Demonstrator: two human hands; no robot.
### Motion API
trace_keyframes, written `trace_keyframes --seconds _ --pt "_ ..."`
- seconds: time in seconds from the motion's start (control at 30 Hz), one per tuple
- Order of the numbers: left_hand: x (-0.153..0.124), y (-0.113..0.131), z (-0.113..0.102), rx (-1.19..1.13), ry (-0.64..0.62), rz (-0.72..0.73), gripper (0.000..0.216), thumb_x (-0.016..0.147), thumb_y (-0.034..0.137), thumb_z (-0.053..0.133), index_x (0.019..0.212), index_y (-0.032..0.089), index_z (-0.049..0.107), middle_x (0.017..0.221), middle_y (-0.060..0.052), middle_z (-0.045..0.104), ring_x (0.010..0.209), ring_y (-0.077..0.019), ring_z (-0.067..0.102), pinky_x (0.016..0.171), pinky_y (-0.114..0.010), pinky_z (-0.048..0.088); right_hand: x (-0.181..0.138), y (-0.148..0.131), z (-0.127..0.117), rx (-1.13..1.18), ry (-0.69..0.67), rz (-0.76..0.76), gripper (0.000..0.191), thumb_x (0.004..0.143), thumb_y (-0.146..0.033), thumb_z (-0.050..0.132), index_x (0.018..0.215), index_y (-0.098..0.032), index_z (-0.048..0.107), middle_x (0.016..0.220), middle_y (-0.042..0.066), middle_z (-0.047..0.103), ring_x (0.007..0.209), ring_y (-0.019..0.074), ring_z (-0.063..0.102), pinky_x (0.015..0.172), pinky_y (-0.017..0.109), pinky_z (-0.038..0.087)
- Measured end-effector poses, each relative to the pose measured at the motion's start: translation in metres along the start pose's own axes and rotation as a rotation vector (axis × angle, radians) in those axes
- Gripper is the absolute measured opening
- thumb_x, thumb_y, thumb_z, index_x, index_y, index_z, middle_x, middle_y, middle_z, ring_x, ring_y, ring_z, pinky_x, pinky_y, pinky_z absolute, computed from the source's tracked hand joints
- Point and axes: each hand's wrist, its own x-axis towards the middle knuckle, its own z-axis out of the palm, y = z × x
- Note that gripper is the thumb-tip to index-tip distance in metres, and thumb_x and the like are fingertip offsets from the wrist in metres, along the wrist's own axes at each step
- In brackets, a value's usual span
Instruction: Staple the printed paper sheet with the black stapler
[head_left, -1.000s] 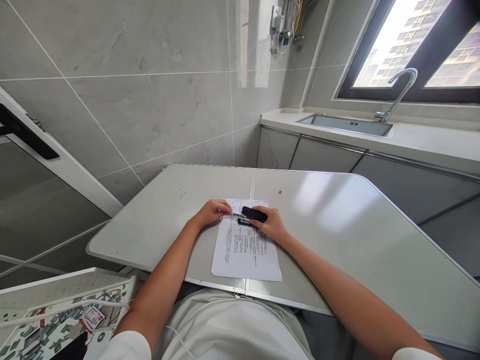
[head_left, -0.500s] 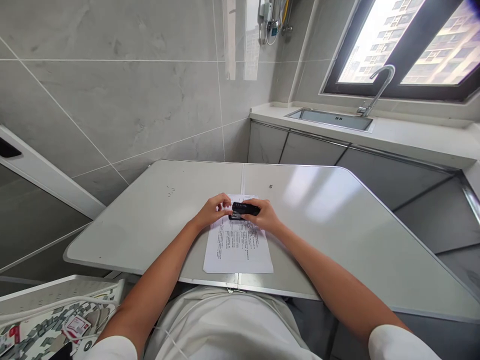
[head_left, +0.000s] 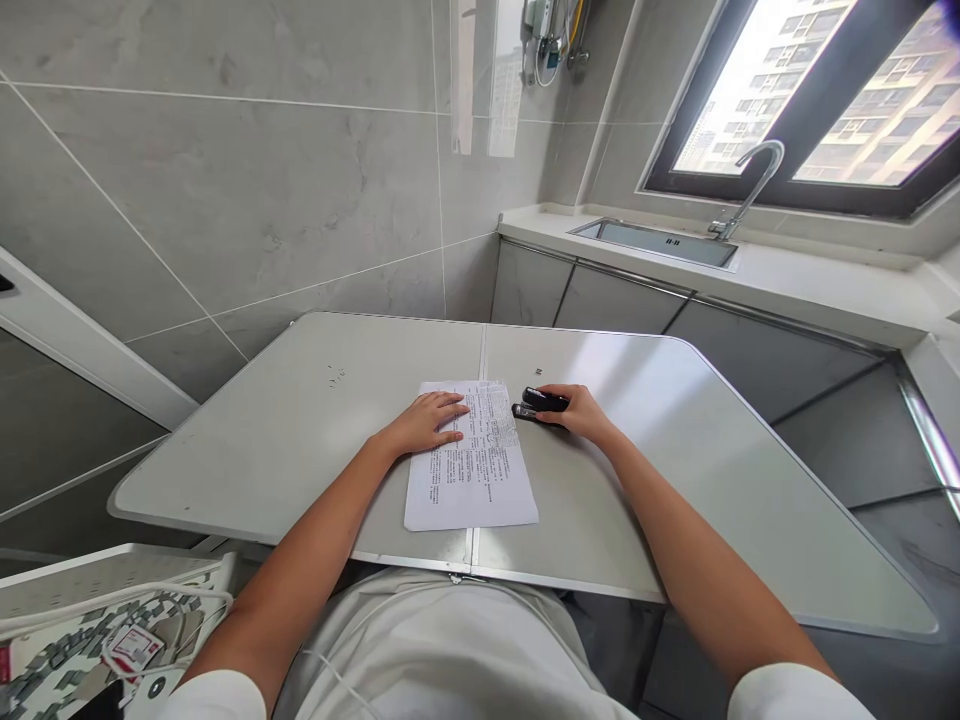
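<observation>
A printed sheet of paper [head_left: 472, 470] lies on the grey folding table [head_left: 660, 480] in front of me. My left hand [head_left: 427, 423] rests flat on the sheet's upper left part, fingers stretched out. My right hand [head_left: 581, 412] grips a black stapler [head_left: 538, 404] that sits on the table just right of the paper's top right corner.
A counter with a steel sink [head_left: 652, 240] and a curved tap [head_left: 746, 185] runs along the back right under a window. Tiled wall stands behind the table. A white box with cables and small packets [head_left: 105, 630] sits at the lower left.
My right hand has carried the stapler off the paper's top edge to the table on its right. My left hand has let go of the stapler and now lies flat on the sheet.
</observation>
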Motion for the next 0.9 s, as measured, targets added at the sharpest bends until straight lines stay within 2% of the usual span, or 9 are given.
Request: trace_keyframes --seconds 0.07,0.17,0.27,0.4,0.5,0.57,0.7,0.9 --pt "0.0 -0.002 -0.002 0.004 0.007 -0.015 0.059 0.1 0.06 0.056 0.15 0.03 0.057 0.164 -0.008 0.047 0.151 -0.0321 0.041 0.126 -0.052 0.031 -0.008 -0.004 -0.004 -0.002 -0.116 -0.041 0.045 0.072 -0.037 0.083 0.115 -0.023 0.08 0.109 0.004 0.08 0.099 0.0268 0.072 0.091 0.037 0.055" --pt "0.0 -0.005 -0.002 -0.019 0.02 -0.03 0.058 0.1 0.057 0.058 0.15 0.028 0.058 0.163 -0.01 0.048 0.151 -0.0324 0.042 0.127 -0.054 0.029 -0.021 -0.011 -0.009 -0.007 -0.297 -0.121 0.042 0.075 -0.039 0.082 0.113 -0.021 0.08 0.103 0.004 0.08 0.091 0.0257 0.072 0.083 0.036 0.057" --pt "0.0 -0.007 0.0 -0.065 0.056 -0.01 0.053 0.1 0.052 0.061 0.146 0.026 0.061 0.159 -0.012 0.051 0.149 -0.0326 0.044 0.126 -0.056 0.029 -0.031 -0.019 -0.006 0.0 -0.384 -0.213 0.038 0.08 -0.039 0.081 0.113 -0.02 0.079 0.1 0.005 0.08 0.089 0.0237 0.072 0.081 0.034 0.057" --pt "0.0 0.006 -0.001 -0.21 0.1 0.132 0.035 0.102 0.04 0.061 0.132 0.026 0.071 0.148 -0.011 0.061 0.142 -0.0288 0.053 0.123 -0.051 0.036 -0.035 -0.027 0.012 -0.03 -0.318 -0.318 0.039 0.086 -0.039 0.078 0.121 -0.022 0.076 0.108 0.008 0.079 0.094 0.0241 0.073 0.088 0.037 0.058" --pt "0.0 0.025 -0.005 -0.334 -0.012 0.278 0.037 0.1 0.034 0.065 0.136 0.031 0.07 0.151 -0.01 0.06 0.142 -0.028 0.054 0.122 -0.049 0.039 -0.035 -0.029 0.021 -0.066 -0.287 -0.386 0.049 0.09 -0.04 0.075 0.137 -0.026 0.069 0.121 0.009 0.077 0.105 0.0259 0.073 0.096 0.04 0.057" --pt "0.0 0.035 -0.006 -0.345 -0.087 0.334 0.044 0.099 0.031 0.065 0.143 0.037 0.065 0.156 -0.007 0.056 0.147 -0.0292 0.049 0.127 -0.052 0.032 -0.035 -0.029 0.023 -0.082 -0.278 -0.42 0.052 0.095 -0.042 0.071 0.144 -0.027 0.064 0.121 0.008 0.077 0.103 0.0247 0.072 0.096 0.039 0.057" --pt "0.001 0.045 -0.004 -0.273 -0.16 0.352 0.048 0.102 0.029 0.059 0.148 0.044 0.059 0.166 -0.002 0.044 0.157 -0.0313 0.035 0.13 -0.061 0.017 -0.034 -0.027 0.022 -0.12 -0.244 -0.479 0.042 0.105 -0.042 0.056 0.143 -0.027 0.066 0.106 0.007 0.077 0.083 0.019 0.069 0.081 0.034 0.056" --pt "0.0 0.045 -0.004 -0.195 -0.213 0.348 0.053 0.104 0.026 0.053 0.153 0.044 0.052 0.171 -0.001 0.035 0.16 -0.0309 0.029 0.13 -0.063 0.012 -0.035 -0.029 0.027 -0.173 -0.228 -0.521 0.041 0.106 -0.036 0.052 0.144 -0.029 0.066 0.115 0.009 0.074 0.095 0.0214 0.07 0.087 0.036 0.056"
